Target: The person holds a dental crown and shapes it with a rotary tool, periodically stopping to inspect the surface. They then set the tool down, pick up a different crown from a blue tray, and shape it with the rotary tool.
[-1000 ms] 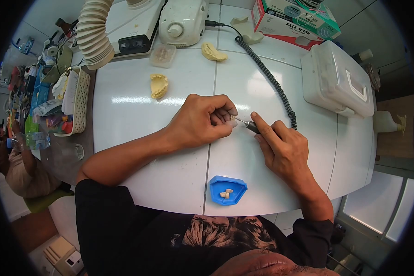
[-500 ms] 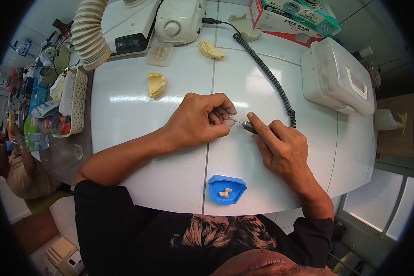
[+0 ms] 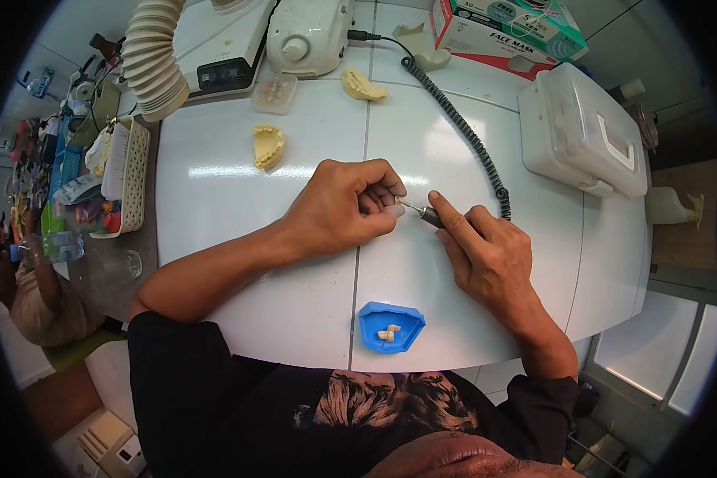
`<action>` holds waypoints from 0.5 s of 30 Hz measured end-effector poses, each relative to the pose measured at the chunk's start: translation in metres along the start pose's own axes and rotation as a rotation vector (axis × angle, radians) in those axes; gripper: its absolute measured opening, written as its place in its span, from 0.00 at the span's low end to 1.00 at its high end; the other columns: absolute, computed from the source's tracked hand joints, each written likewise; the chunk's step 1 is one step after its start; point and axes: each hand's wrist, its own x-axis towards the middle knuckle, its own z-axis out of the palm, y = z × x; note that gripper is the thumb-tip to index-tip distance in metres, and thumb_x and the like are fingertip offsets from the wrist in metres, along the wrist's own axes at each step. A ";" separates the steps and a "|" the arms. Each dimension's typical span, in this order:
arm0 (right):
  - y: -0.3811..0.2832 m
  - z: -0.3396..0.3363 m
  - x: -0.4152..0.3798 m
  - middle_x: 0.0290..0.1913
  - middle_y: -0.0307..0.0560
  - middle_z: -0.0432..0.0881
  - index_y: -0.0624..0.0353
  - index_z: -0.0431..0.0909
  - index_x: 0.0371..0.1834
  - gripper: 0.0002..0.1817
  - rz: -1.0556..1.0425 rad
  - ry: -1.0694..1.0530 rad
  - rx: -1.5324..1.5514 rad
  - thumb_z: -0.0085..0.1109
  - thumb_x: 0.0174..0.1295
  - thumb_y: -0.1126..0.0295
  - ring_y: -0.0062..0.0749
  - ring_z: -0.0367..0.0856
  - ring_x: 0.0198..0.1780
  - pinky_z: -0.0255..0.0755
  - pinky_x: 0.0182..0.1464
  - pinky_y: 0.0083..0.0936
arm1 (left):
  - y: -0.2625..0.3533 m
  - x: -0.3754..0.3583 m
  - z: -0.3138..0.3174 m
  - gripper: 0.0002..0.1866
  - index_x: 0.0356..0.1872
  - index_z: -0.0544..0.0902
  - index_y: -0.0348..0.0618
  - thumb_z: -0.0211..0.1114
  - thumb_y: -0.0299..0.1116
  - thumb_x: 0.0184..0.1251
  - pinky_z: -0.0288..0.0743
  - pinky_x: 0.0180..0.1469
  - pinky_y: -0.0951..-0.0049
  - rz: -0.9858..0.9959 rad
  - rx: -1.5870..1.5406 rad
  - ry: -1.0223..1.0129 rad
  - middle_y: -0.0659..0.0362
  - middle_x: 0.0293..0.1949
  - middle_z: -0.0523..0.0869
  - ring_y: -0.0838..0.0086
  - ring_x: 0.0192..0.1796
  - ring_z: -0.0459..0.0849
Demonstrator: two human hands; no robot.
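Observation:
My left hand pinches a tiny pale piece, probably tooth-shaped, between thumb and fingertips; most of it is hidden. My right hand is closed round a dark rotary handpiece, index finger stretched along its top. The handpiece's thin metal tip points left and meets the small piece or lies right beside it. Nearer my body, a blue tray holds a few small tooth-coloured pieces. Beyond my left hand lie two yellow dental casts, one upper left, one farther back.
A coiled black cord runs from the white control unit. A ribbed hose hangs at the upper left near a clear small box. Right are a white case and mask box. A person sits far left.
Hardly anything differs. The whole view has shifted very slightly; both hands keep their hold, with the handpiece tip still at the small piece.

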 end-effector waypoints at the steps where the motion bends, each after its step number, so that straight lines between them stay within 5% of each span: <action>1: 0.000 0.000 0.000 0.29 0.34 0.72 0.42 0.87 0.75 0.29 0.009 0.000 -0.003 0.77 0.69 0.63 0.27 0.70 0.22 0.67 0.26 0.30 | 0.000 0.000 0.000 0.11 0.46 0.90 0.35 0.78 0.28 0.66 0.85 0.43 0.79 0.001 0.000 0.001 0.59 0.35 0.92 0.80 0.38 0.90; 15: -0.001 -0.005 0.001 0.29 0.37 0.74 0.43 0.86 0.76 0.31 0.048 -0.052 0.006 0.75 0.68 0.70 0.31 0.74 0.24 0.72 0.30 0.32 | -0.001 -0.001 0.001 0.10 0.45 0.91 0.35 0.78 0.28 0.66 0.84 0.41 0.79 0.027 -0.009 0.021 0.59 0.34 0.92 0.80 0.37 0.90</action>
